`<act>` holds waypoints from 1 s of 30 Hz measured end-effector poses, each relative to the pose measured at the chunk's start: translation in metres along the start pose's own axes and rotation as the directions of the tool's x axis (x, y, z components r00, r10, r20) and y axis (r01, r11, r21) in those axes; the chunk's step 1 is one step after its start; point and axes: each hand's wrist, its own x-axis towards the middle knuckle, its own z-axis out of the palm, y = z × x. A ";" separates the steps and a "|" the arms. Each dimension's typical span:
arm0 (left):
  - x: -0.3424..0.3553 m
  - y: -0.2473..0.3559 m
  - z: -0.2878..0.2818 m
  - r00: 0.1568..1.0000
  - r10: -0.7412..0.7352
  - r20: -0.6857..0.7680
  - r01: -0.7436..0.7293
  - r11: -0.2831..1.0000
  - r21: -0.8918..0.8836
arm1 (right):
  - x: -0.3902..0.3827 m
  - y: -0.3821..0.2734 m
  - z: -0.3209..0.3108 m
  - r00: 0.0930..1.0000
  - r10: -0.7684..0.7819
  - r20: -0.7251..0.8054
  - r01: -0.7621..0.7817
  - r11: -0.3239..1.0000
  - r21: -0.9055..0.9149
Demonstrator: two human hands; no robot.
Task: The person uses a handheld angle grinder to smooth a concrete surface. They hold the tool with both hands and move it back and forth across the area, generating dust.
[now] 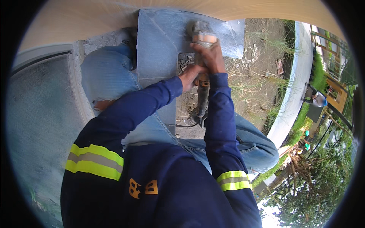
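Note:
Both my hands are closed around an angle grinder (204, 81) that lies lengthwise in front of me, its metal head pointing away. My right hand (212, 57) is wrapped around it just behind the head. Lower on the body, my left hand (192, 76) grips from the left side. The grinder's head is over a grey stone slab (157, 41) with pale dust on its right part; whether the disc touches the slab is hidden. A dark cord (178, 125) shows near the grinder's rear end.
A tan wall (95, 22) rises at the far side. Dry soil with grass and rubble (247, 81) lies right of the slab, bordered by a pale curb (287, 98). At left is a framed grey panel (45, 95). Another person (319, 100) is far off at right.

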 end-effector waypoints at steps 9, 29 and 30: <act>-0.044 -0.051 0.012 0.996 -0.089 -0.005 0.089 0.996 -0.015 | -0.070 0.035 -0.009 0.998 0.060 -0.029 -0.062 0.997 -0.048; -0.047 -0.055 0.006 0.999 -0.026 0.034 0.027 0.999 -0.037 | -0.072 0.027 -0.004 0.998 0.060 0.016 -0.057 0.985 -0.160; -0.040 -0.053 0.004 0.998 -0.042 0.044 0.043 0.998 -0.037 | -0.067 0.025 -0.006 0.998 0.061 -0.010 -0.062 0.986 -0.152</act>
